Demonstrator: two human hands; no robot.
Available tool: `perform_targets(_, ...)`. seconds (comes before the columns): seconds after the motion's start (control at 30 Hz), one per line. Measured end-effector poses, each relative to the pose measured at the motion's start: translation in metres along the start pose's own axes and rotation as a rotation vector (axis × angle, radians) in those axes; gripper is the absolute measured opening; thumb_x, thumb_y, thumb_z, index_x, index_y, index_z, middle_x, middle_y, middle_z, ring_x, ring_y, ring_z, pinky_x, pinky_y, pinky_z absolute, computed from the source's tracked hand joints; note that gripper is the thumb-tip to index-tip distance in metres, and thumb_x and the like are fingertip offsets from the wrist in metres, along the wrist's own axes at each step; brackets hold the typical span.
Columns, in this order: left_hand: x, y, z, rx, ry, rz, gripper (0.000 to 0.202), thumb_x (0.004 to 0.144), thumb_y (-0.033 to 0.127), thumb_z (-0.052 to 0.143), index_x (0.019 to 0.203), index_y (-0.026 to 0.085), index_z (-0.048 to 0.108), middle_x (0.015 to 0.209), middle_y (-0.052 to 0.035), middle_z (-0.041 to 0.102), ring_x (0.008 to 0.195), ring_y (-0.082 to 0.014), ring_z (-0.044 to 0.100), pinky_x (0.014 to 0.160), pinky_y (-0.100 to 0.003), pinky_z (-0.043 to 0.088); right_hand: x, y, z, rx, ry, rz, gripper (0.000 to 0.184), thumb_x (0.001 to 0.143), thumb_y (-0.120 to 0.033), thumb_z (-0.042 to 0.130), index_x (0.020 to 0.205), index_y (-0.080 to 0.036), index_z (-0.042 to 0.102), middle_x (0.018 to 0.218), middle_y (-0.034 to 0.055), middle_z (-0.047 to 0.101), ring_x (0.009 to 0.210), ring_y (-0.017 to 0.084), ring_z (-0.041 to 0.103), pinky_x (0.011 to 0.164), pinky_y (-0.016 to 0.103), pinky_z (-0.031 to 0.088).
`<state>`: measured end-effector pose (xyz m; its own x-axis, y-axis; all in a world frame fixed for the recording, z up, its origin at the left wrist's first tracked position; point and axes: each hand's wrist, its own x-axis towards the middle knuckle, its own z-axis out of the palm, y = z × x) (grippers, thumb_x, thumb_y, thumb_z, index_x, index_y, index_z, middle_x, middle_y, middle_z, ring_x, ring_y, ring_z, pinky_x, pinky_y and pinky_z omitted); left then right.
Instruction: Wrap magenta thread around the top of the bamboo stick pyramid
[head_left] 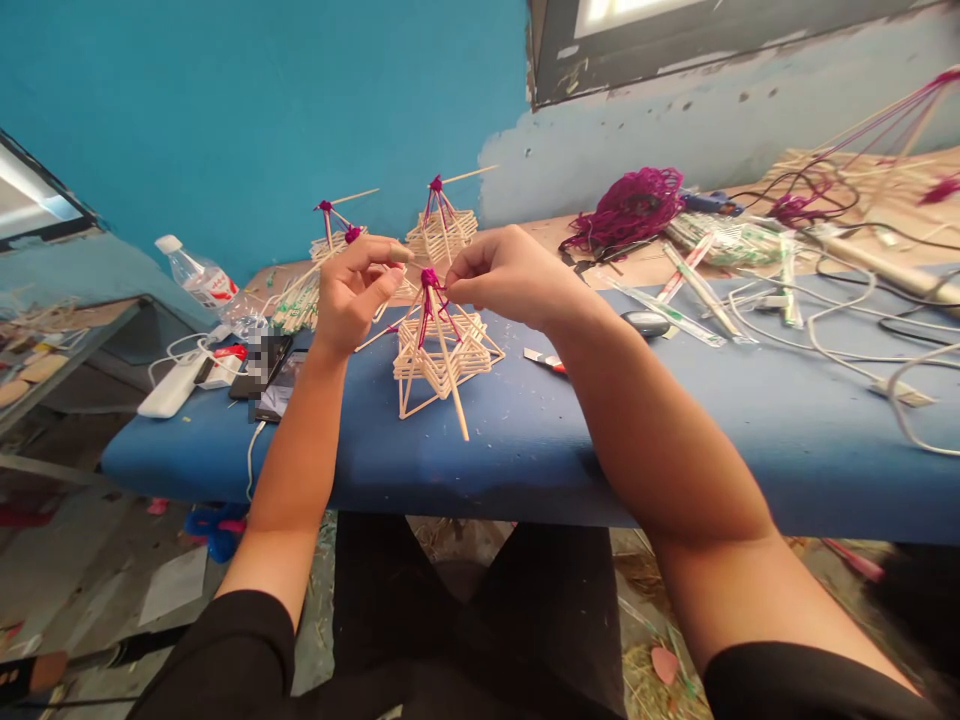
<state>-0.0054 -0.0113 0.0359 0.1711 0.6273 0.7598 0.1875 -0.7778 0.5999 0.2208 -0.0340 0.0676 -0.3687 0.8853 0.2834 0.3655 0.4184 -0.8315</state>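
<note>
- On the blue table [675, 420], a stick frame [439, 350] stands between and just below both hands.
- Left hand [356, 290]: fingers pinched narrow beside its magenta thread knot [430, 278].
- Right hand [510, 275]: fingertips pinching the knot.

A blue padded surface [675, 440] carries a tangle of magenta thread [628, 208] near the wall. Left of the thread stand two finished stick frames [441, 228]; farther left lies a plastic bottle [201, 280]. White cables [847, 330] trail right of the thread.
</note>
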Motion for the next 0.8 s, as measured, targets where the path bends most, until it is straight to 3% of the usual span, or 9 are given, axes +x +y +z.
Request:
perform_targets(0.07,0.003,0.012,0.007,0.058,-0.11,0.005,0.014,0.082,0.027,0.072,0.093,0.024,0.081,0.104,-0.0052,0.079,0.101,-0.0191,0.073,0.085,-0.033,0.059,0.001,0.001,0.001,0.058,0.004,-0.015,0.012,0.074,-0.015,0.072,0.067,-0.018,0.062,0.063,0.0,0.05,0.065,0.013,0.041,0.058,0.033,0.03)
perform_targets(0.2,0.013,0.024,0.014,0.15,-0.203,-0.086,0.018,0.085,0.026,0.068,0.092,0.019,0.083,0.097,-0.0066,0.082,0.089,-0.0172,0.074,0.078,-0.031,0.06,0.006,0.006,0.004,0.077,0.034,-0.081,0.016,0.073,-0.013,0.071,0.066,-0.019,0.057,0.064,-0.0004,0.051,0.066,0.013,0.041,0.058,0.032,0.029)
perform_targets(0.3,0.027,0.027,0.011,0.25,-0.286,-0.171,0.018,0.081,0.026,0.071,0.088,0.016,0.084,0.088,-0.0064,0.081,0.079,-0.016,0.072,0.072,-0.03,0.058,0.007,0.008,0.003,0.057,0.028,-0.13,0.015,0.07,-0.012,0.07,0.067,-0.019,0.057,0.065,-0.0006,0.052,0.067,0.013,0.043,0.058,0.031,0.03)
perform_targets(0.5,0.055,0.04,0.003,0.348,-0.57,-0.304,0.016,0.076,0.029,0.076,0.082,0.016,0.084,0.078,-0.0046,0.079,0.075,-0.0165,0.071,0.069,-0.029,0.055,0.006,0.007,-0.005,-0.028,0.053,-0.214,0.015,0.067,-0.012,0.069,0.065,-0.02,0.056,0.063,-0.0015,0.051,0.068,0.013,0.043,0.059,0.031,0.029)
perform_targets(0.7,0.068,0.046,0.002,0.405,-0.682,-0.427,0.013,0.073,0.028,0.08,0.08,0.019,0.086,0.067,-0.0035,0.073,0.064,-0.0138,0.063,0.061,-0.028,0.05,0.006,0.006,-0.009,-0.067,0.094,-0.205,0.017,0.067,-0.012,0.069,0.065,-0.02,0.055,0.064,-0.0009,0.051,0.07,0.014,0.044,0.062,0.032,0.031)
perform_targets(0.8,0.07,0.044,0.004,0.381,-0.681,-0.464,0.006,0.07,0.023,0.084,0.075,0.02,0.085,0.062,-0.0034,0.068,0.059,-0.0142,0.06,0.061,-0.03,0.051,0.005,0.003,-0.01,-0.069,0.108,-0.182,0.016,0.067,-0.013,0.069,0.066,-0.02,0.055,0.066,-0.0006,0.052,0.07,0.014,0.044,0.062,0.032,0.033)
